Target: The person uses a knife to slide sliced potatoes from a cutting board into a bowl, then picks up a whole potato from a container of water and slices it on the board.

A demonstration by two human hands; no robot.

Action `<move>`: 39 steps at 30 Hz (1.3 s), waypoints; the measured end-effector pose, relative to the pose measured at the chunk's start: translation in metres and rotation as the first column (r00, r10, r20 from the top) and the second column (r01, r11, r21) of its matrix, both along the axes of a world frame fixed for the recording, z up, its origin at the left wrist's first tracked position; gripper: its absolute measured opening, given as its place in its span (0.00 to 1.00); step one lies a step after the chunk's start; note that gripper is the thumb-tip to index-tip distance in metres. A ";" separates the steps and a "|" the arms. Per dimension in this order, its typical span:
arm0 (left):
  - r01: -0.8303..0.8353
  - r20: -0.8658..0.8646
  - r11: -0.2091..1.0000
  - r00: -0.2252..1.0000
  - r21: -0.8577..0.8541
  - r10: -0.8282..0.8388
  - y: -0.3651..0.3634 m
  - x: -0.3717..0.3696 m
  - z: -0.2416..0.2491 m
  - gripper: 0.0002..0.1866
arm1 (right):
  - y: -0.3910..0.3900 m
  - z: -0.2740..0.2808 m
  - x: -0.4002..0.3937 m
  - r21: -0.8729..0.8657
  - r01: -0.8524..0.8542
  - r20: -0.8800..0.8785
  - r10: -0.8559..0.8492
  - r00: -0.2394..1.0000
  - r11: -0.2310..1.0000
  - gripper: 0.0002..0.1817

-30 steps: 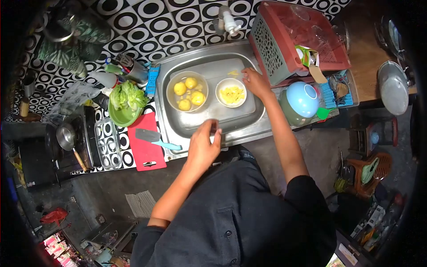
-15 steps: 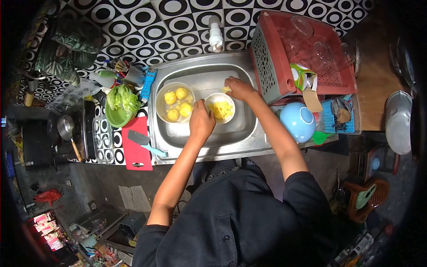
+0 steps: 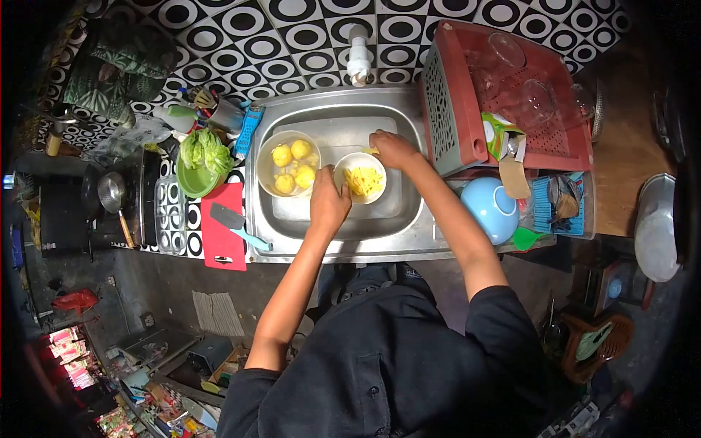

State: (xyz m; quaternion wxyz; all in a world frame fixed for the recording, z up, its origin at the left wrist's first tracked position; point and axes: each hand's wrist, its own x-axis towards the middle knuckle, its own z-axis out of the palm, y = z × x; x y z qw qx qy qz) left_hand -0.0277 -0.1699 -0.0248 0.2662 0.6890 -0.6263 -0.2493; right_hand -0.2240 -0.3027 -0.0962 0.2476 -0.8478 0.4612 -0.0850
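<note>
A white bowl (image 3: 362,196) of yellow cut strips (image 3: 364,180), which look like potato, stands in the metal sink. My left hand (image 3: 330,200) is closed on its left rim, thumb toward the inside. At the bowl's upper right edge, my right hand (image 3: 395,150) has its fingers pinched on a small yellow potato piece (image 3: 372,150), partly hidden by the fingers. Left of the white bowl is a larger pale bowl (image 3: 260,174) with several whole peeled potatoes (image 3: 282,155) and smaller bits in liquid.
A red cutting board (image 3: 222,252) with a knife (image 3: 228,217) lies left of the sink (image 3: 336,247), near a green bowl of lettuce (image 3: 206,155). A red dish rack (image 3: 537,153) and an upturned blue bowl (image 3: 488,212) stand on the right. A tap (image 3: 358,62) hangs above.
The camera view has shifted slightly. Both hands keep nearly the same places at the white bowl, with the right hand still pinching yellow potato at its upper right edge.
</note>
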 end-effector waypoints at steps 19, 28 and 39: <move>-0.011 -0.049 1.000 0.999 -0.022 0.010 0.001 -0.001 0.000 0.24 | -0.008 -0.004 -0.006 -0.051 -0.054 0.072 0.057 0.996 0.997 0.09; -0.012 -0.097 1.000 0.995 -0.018 0.011 0.003 0.000 0.002 0.22 | 0.005 0.034 0.000 0.237 0.155 0.471 -0.253 0.845 0.959 0.09; 0.048 -0.034 0.997 0.998 -0.065 -0.050 0.005 0.003 0.009 0.20 | 0.049 0.072 0.007 0.022 0.006 0.424 -0.015 0.906 1.000 0.12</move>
